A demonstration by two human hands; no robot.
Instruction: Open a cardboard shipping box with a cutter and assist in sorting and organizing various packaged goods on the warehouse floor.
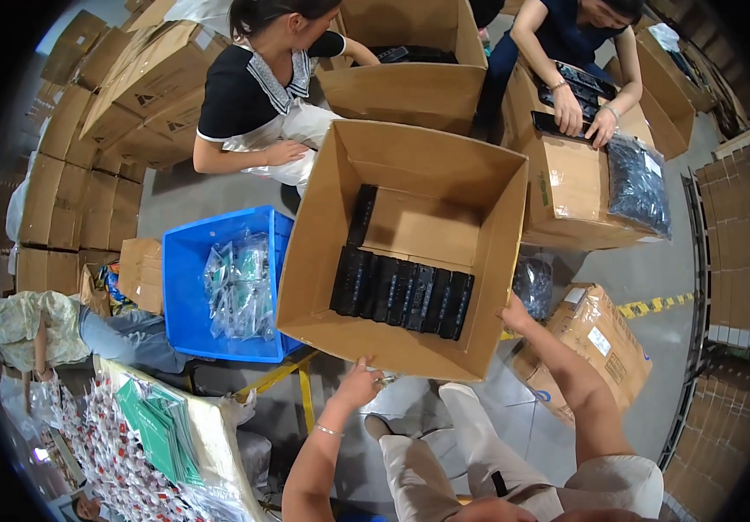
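Observation:
A large open cardboard box [423, 352] stands in front of me, its flaps out of sight. Inside, along its near side, lies a row of several black plastic parts [403, 294], with one more black strip [361, 216] set against the left wall. My left hand [357, 384] is closed at the box's near wall, low on the left; its fingertips are partly hidden. Around the right wall's edge, near the near right corner, my right hand [515, 315] is closed. The rest of the box floor is bare cardboard.
To the left sits a blue bin [218, 348] of bagged green-and-white items. A table with green sheets [157, 426] is at the lower left. Two people work across from me, one handling black parts on a carton [579, 187]. Another carton [592, 348] lies at right.

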